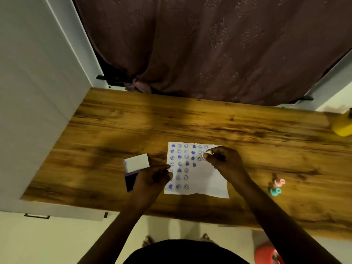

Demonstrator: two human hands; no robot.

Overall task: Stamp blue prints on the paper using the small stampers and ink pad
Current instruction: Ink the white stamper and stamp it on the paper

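Note:
A white paper (207, 180) lies on the wooden table (133, 126), with columns of blue smiley and heart prints across its left and upper part. My right hand (222, 159) pinches a small pale stamper (206, 154) over the paper's upper right area. Whether the stamper touches the sheet cannot be told. My left hand (154, 178) rests with curled fingers on the paper's left edge. It partly covers the dark blue ink pad (130, 181), whose white lid (136, 163) stands open behind it.
A pink stamper (279, 181) and a teal stamper (275, 191) lie on the table right of the paper. A yellow object (342, 124) sits at the far right edge. A dark curtain (209, 44) hangs behind the table, and a red object (267, 254) is on the floor.

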